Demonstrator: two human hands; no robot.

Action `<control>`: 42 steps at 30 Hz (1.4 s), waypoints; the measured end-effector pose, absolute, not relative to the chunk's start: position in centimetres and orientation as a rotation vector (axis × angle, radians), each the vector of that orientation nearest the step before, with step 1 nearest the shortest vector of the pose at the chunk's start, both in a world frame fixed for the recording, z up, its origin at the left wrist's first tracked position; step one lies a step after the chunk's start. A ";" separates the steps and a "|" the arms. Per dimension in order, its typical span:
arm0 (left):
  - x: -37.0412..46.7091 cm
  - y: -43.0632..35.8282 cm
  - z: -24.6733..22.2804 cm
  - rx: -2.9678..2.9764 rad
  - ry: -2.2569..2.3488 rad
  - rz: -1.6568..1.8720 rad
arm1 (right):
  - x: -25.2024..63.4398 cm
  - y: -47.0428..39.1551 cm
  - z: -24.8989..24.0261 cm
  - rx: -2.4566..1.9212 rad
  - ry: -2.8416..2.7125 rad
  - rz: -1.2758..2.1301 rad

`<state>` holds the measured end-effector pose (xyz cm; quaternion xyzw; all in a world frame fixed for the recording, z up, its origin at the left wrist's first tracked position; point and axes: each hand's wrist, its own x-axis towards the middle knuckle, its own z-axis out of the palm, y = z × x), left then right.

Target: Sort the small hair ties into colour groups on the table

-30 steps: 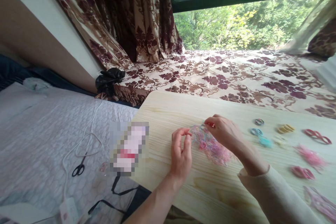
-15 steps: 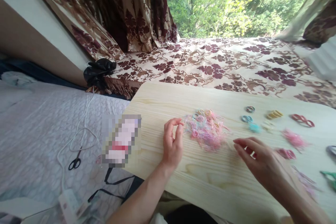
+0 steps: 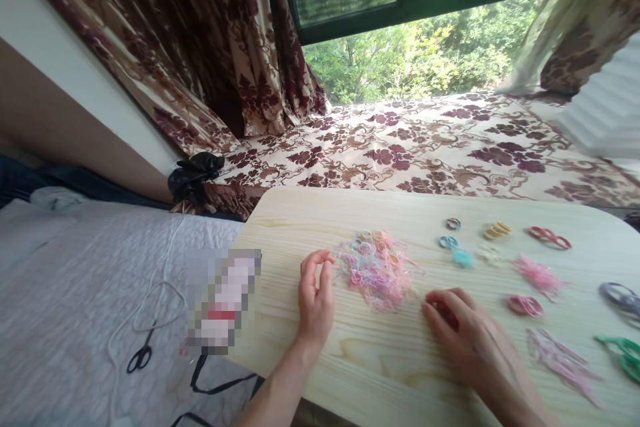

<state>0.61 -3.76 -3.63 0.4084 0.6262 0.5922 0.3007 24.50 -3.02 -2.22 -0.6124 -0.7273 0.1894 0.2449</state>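
Note:
A tangled pile of pastel elastic bands and thin strands (image 3: 377, 273) lies on the wooden table, mostly pink with some blue, yellow and lilac. At its left edge is my left hand (image 3: 316, 293), thumb and forefinger curled so the tips nearly meet; anything between them is too small to make out. Just right of the pile, my right hand (image 3: 463, 327) rests low over the tabletop with fingertips pinched together. A pale strand seems to lie near those fingertips, but what they hold is hidden.
Sorted groups lie to the right: yellow bands (image 3: 497, 231), red bands (image 3: 550, 237), blue bands (image 3: 449, 242), pink strands (image 3: 539, 275), pink bands (image 3: 525, 305), lilac strands (image 3: 563, 360) and green bands (image 3: 625, 353). Scissors (image 3: 139, 358) lie on the bed at left.
The view has tilted up and turned slightly right, so the table sits lower and further left. My right hand's fingers have drawn closer together; my left hand keeps its place by the pile.

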 end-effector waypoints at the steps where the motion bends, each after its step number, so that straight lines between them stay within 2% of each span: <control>1: 0.6 -3.8 -3.7 1.085 1.667 1.570 | 24.5 -3.0 -2.2 -1.668 -1.980 0.507; 23: 0.0 -3.2 -3.3 1.102 1.797 1.655 | 23.9 -3.2 -3.2 -1.495 -2.015 0.280; 42: 0.3 -3.5 -3.7 1.135 1.785 1.560 | 24.5 -2.3 -1.9 -1.631 -2.052 0.534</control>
